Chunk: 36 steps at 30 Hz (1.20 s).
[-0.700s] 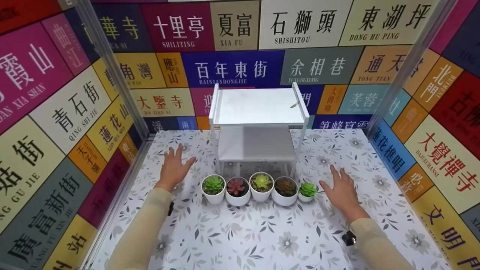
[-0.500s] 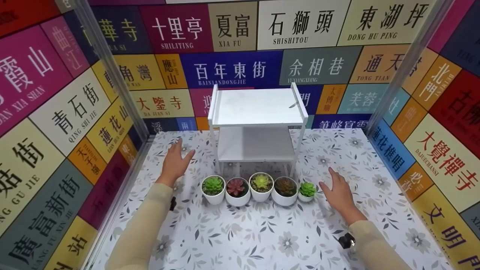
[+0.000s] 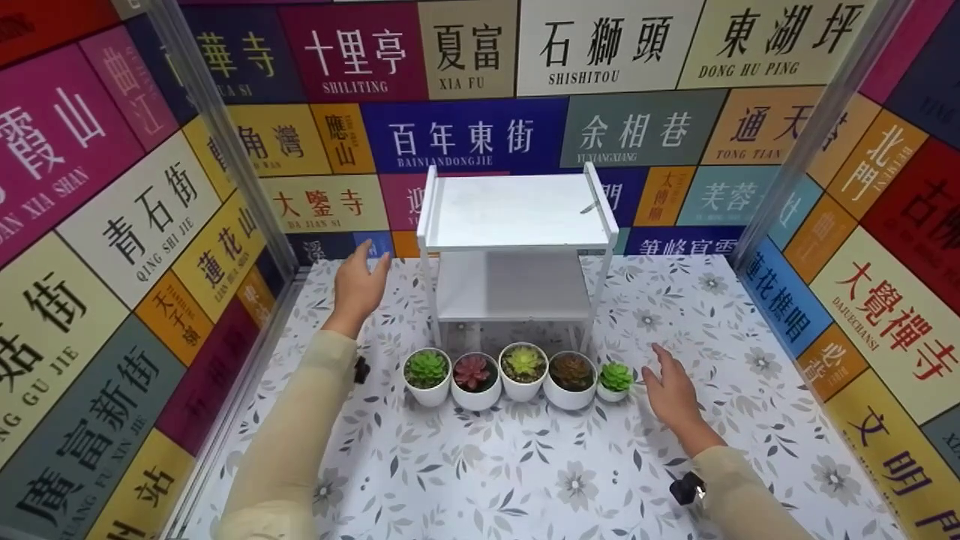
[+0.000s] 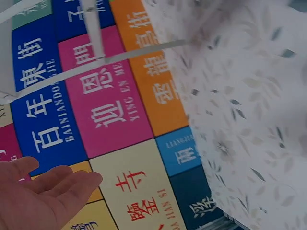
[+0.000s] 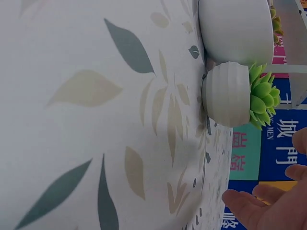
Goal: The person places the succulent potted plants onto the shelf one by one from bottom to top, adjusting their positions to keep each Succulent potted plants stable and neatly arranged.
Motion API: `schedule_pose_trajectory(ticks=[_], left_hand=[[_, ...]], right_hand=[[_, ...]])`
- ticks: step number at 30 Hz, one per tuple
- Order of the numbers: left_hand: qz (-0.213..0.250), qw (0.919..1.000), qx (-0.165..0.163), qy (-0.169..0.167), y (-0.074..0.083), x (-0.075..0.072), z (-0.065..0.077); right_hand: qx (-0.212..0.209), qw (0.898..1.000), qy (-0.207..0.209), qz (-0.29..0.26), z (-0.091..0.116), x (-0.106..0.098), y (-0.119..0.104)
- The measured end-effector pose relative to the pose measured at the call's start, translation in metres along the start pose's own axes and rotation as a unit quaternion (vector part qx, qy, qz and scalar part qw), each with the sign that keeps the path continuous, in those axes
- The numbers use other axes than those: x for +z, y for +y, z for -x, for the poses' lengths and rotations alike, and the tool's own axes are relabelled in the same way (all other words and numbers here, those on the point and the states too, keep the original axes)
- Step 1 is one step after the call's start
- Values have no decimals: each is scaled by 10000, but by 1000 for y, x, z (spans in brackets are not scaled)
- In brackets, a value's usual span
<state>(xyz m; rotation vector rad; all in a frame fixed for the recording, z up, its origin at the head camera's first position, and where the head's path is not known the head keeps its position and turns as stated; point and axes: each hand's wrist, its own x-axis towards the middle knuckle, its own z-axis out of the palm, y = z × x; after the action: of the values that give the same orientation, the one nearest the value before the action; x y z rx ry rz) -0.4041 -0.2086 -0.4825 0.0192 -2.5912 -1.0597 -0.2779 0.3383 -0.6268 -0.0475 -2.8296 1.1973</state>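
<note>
My left hand is raised to the left of a white two-tier shelf, fingers extended and holding nothing. In the left wrist view that hand shows relaxed fingers, with part of the white frame above. The right hand hovers, fingers extended, just right of a small potted succulent. Beside that pot, in a row before the shelf, stand a brown succulent, a yellow-green one, a red one and a green one. The right wrist view shows the small ribbed pot near my fingertips.
A floral white cloth covers the table. Printed wall panels with lettering enclose the back and both sides, with metal posts at the corners. A small dark mark shows on the shelf top.
My left hand has moved forward and up beside the shelf, away from me. The right hand has shifted slightly, its fingers turning more sideways toward the smallest pot. Shelf and plants stay put.
</note>
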Motion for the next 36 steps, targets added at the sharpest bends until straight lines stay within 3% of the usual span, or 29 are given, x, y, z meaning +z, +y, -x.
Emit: schedule_pose_trajectory(ticks=[7, 14, 21, 30, 36], left_hand=[[364, 9993, 2, 126, 34, -7, -11], [204, 9996, 134, -150, 63, -12, -19], [321, 9993, 171, -40, 85, -18, -26], [445, 9978, 201, -444, 106, -16, -23], [722, 9946, 192, -716, 125, -19, -25]], right_hand=[[163, 9998, 31, -132, 2, 2, -1], [199, 9995, 167, -172, 4, 7, 0], [194, 9992, 166, -291, 6, 11, -2], [419, 9981, -30, -456, 5, 14, -1], [343, 9986, -67, -387, 3, 21, 0]])
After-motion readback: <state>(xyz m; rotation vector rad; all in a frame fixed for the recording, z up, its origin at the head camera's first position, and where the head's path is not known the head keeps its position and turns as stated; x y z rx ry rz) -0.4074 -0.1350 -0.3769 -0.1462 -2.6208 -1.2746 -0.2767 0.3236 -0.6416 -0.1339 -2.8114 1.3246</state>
